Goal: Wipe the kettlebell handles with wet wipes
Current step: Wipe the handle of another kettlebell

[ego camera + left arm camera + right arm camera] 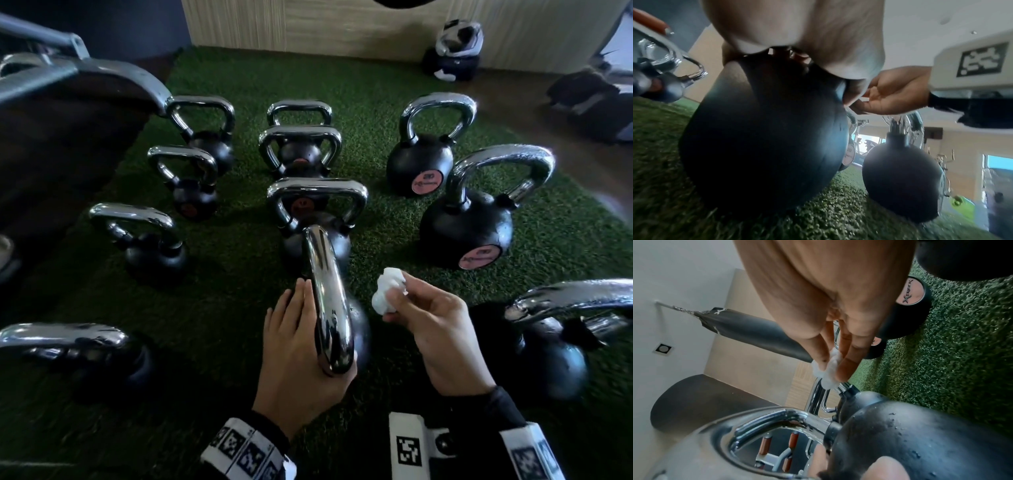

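Note:
The nearest kettlebell stands on the green turf with its chrome handle running away from me and its black body below. My left hand lies against the handle's left side, fingers straight, thumb at the handle's near end. My right hand hovers just right of the handle and pinches a crumpled white wet wipe between thumb and fingertips. The wipe is held clear of the chrome, not touching it. Water drops dot the kettlebell's body.
Several more chrome-handled kettlebells stand in rows on the turf, one close on the right and one close on the left. A dark bench with metal frame is at the left. Bags lie by the far wall.

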